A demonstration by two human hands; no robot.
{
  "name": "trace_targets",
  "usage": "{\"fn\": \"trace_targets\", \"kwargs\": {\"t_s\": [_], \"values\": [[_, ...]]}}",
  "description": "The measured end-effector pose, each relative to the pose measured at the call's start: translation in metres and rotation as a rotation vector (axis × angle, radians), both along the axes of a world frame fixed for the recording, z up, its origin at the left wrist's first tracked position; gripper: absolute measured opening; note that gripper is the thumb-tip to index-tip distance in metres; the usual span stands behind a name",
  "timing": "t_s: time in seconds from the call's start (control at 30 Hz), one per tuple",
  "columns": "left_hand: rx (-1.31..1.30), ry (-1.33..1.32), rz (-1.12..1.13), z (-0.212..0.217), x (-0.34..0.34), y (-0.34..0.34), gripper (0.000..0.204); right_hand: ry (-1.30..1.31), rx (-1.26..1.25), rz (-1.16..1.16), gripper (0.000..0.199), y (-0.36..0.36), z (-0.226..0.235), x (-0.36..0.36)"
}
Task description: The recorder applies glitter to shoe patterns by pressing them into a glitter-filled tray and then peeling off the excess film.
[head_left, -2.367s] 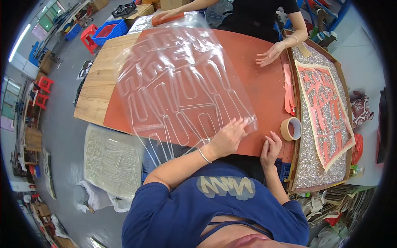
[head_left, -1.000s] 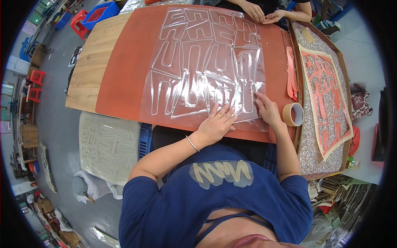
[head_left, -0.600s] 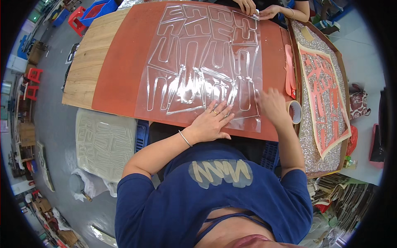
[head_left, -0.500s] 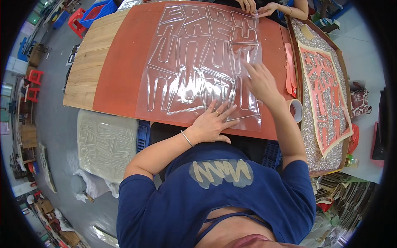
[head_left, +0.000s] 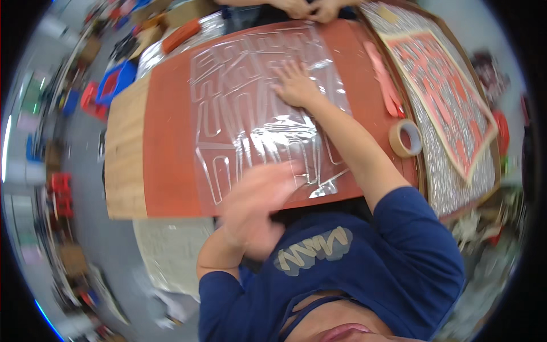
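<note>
A clear plastic sheet (head_left: 245,105) with raised, finger-shaped outlines lies across the red-brown table mat (head_left: 171,125). On its far half my right hand (head_left: 296,85) rests flat, fingers spread. Over the sheet's near edge is my left hand (head_left: 253,202), badly smeared by motion, so its fingers cannot be made out. Light glares off the sheet between the two hands. Beyond the far edge, a co-worker's hands (head_left: 310,8) are close together; whatever is in them is too small to tell.
Right of the sheet are a roll of tan tape (head_left: 405,138) and a pink-red strip (head_left: 383,80). Farther right, a pink patterned panel with a cream border (head_left: 450,105) lies on a glittery silver surface. A pale moulded sheet (head_left: 171,251) sits below the table's left side.
My right hand has moved left and farther away, and is now flat on the sheet. The left hand has left its spot on the near edge and moved leftward. The whole view has turned.
</note>
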State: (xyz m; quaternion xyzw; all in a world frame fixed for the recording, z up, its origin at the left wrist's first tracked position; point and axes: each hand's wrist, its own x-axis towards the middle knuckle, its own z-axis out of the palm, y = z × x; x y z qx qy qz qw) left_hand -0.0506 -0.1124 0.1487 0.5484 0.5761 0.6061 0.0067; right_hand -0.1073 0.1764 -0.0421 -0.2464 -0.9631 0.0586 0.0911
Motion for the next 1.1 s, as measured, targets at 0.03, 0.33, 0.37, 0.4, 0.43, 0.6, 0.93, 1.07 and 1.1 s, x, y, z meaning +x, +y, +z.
{"fn": "trace_targets", "kwargs": {"t_s": [0.03,0.33,0.37,0.4,0.43,0.6,0.93,1.07,1.1], "values": [[0.647,0.139,0.036,0.024,-0.002,0.017,0.013,0.050,0.011,-0.010,0.065,0.006,0.001,0.009],[0.952,0.193,-1.561,0.079,0.024,-0.057,0.027,0.338,0.122,-0.121,0.059,-0.006,-0.004,-0.004],[0.986,0.208,-1.503,0.076,0.025,-0.057,0.027,0.336,0.119,-0.123,0.059,-0.005,-0.004,-0.002],[1.031,0.209,-1.457,0.068,0.025,-0.051,0.028,0.380,0.178,-0.154,0.058,0.004,-0.009,0.006],[1.073,0.209,-1.408,0.060,0.034,-0.046,0.028,0.423,0.236,-0.182,0.056,0.012,-0.014,0.015],[1.218,0.314,-1.068,0.048,0.047,-0.036,0.029,0.440,0.232,-0.155,0.057,0.001,-0.012,0.003],[1.466,0.410,-0.446,0.013,0.043,-0.014,0.032,0.377,0.147,-0.153,0.058,-0.001,-0.006,0.000],[1.542,0.393,-0.253,0.012,0.032,0.004,0.033,0.412,0.172,-0.336,0.065,0.009,-0.018,-0.009],[1.590,0.325,-0.224,0.016,0.027,0.011,0.034,0.338,0.116,-0.385,0.069,0.010,-0.016,-0.010]]}}
